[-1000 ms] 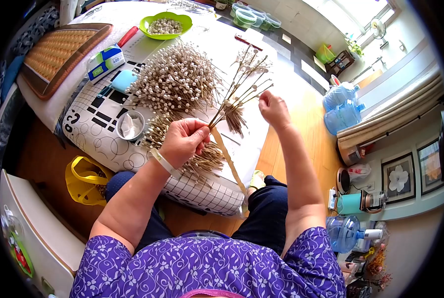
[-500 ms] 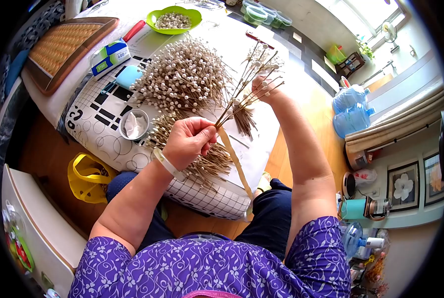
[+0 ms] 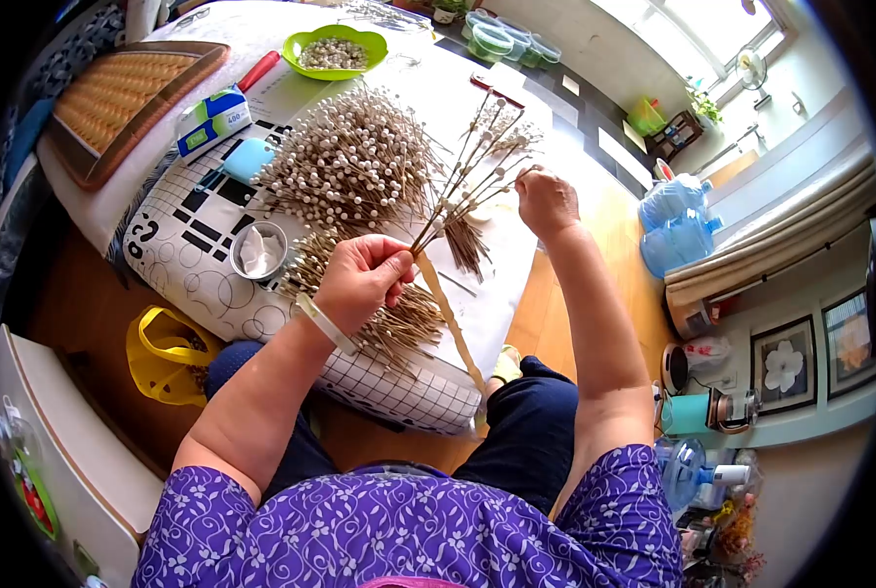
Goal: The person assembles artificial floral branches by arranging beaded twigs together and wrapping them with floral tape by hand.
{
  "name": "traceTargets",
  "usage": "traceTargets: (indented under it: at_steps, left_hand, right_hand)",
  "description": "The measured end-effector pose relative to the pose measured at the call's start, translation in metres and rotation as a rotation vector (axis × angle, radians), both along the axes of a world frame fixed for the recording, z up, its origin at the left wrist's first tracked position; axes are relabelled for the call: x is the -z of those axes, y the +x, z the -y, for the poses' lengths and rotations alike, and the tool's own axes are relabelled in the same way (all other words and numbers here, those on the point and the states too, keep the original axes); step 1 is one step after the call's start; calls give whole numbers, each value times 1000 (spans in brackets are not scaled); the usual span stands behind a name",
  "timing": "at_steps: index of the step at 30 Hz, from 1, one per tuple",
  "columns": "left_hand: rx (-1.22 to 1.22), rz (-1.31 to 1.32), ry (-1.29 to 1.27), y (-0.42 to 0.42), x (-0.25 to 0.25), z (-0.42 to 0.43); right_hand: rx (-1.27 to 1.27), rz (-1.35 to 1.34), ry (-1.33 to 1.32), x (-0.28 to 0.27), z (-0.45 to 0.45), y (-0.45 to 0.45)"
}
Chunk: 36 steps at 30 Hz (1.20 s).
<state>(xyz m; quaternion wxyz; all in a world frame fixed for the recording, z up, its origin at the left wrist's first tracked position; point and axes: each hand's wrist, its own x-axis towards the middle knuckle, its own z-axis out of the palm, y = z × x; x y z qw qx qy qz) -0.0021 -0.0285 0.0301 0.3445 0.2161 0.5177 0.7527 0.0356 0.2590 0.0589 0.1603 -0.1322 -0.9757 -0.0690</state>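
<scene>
Pinching white-beaded twigs (image 3: 445, 208) by their lower ends in left hand (image 3: 364, 279), fanned toward right hand (image 3: 549, 203), curled near the tips, contents hard to tell

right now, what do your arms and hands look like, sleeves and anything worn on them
Both arms come out of short purple sleeves printed with pale, curling vines, leaves and small flowers; below the sleeves the arms are bare. The left hand is ungloved, with a pale, smooth bangle at its wrist. The right hand is ungloved too, with no bangle visible.
</scene>
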Motion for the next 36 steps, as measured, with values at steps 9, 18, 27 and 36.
traceTargets:
  at_steps: [9,18,27,36]
  left_hand:
    - [-18,20,-27,-2,6,-5]
    - [-3,36,25,-7,6,-2]
    - [11,61,-24,-2,7,-2]
    - [30,150,-6,2,15,-9]
  right_hand:
    - [12,297,162,19,-5,-45]
    - [67,396,78,-4,7,-37]
    - [-133,-473,-443,-21,84,93]
    - [-287,-475,-549,0,138,87]
